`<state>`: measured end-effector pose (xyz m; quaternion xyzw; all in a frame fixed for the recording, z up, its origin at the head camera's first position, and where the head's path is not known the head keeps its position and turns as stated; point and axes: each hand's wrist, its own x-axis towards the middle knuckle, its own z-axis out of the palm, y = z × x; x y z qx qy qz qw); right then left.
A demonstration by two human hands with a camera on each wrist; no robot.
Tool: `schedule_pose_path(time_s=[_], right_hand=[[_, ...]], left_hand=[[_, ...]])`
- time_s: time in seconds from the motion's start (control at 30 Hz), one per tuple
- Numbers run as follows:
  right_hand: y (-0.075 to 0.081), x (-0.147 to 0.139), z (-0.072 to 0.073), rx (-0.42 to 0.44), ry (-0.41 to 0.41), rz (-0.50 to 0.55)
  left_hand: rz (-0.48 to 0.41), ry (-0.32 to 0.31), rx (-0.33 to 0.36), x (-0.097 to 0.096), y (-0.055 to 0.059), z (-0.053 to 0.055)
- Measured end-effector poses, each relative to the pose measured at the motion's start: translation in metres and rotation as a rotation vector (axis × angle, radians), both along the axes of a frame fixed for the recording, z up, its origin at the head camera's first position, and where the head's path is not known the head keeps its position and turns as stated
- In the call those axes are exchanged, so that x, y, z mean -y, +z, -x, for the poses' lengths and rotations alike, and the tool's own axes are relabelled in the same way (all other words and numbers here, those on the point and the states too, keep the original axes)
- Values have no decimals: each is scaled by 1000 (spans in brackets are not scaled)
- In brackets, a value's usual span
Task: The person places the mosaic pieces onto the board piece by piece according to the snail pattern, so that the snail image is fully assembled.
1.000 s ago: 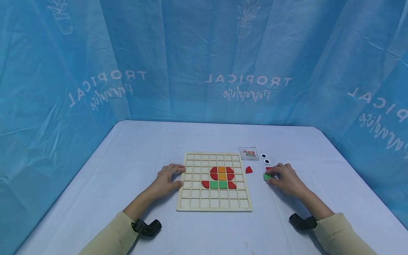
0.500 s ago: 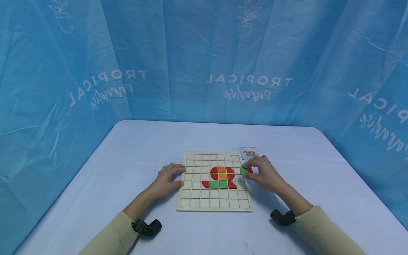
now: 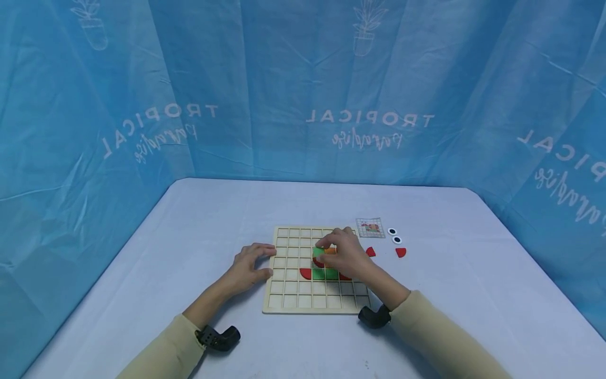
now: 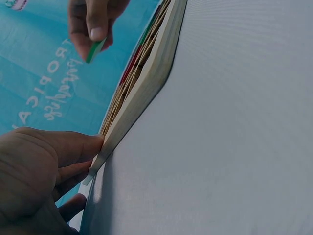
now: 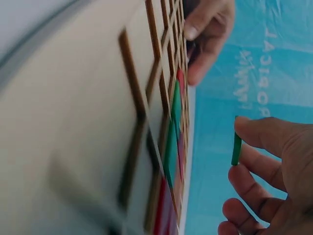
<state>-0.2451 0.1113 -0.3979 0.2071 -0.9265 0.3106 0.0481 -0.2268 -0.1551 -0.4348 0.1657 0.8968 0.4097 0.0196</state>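
My right hand (image 3: pixel 347 253) pinches a green square tile (image 3: pixel 318 251) between thumb and fingertips. In the right wrist view the tile (image 5: pixel 236 148) is held edge-on, apart from the wooden grid board (image 3: pixel 303 311). The hand partly covers the orange squares (image 3: pixel 330 251) and red rounded pieces below it. One row nearer me are green squares (image 3: pixel 318 274), with a red quarter-round piece (image 3: pixel 305 273) at their left. My left hand (image 3: pixel 248 266) rests on the board's left edge, thumb and fingers spread along it; the left wrist view shows its fingertips touching the rim.
Right of the board lie two red quarter-round pieces, one near (image 3: pixel 371 251) and one farther right (image 3: pixel 401 252). Beyond them are two black-and-white round eye pieces (image 3: pixel 396 240) and a small printed pattern card (image 3: pixel 371 228). A white cloth covers the table; blue curtains surround it.
My right hand has carried the green square left from the table's right side to above the board. The loose red pieces and eye pieces are uncovered again. My left hand has stayed put.
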Motion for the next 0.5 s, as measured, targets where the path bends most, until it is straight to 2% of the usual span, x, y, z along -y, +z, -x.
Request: schedule_pose_path(time_s=[0.23, 0.5], right_hand=[[-7, 21, 5, -6, 42, 8], [-17, 27, 9, 11, 66, -35]], left_hand=[[-9, 16, 24, -1, -1, 1], [-12, 19, 34, -1, -1, 1]])
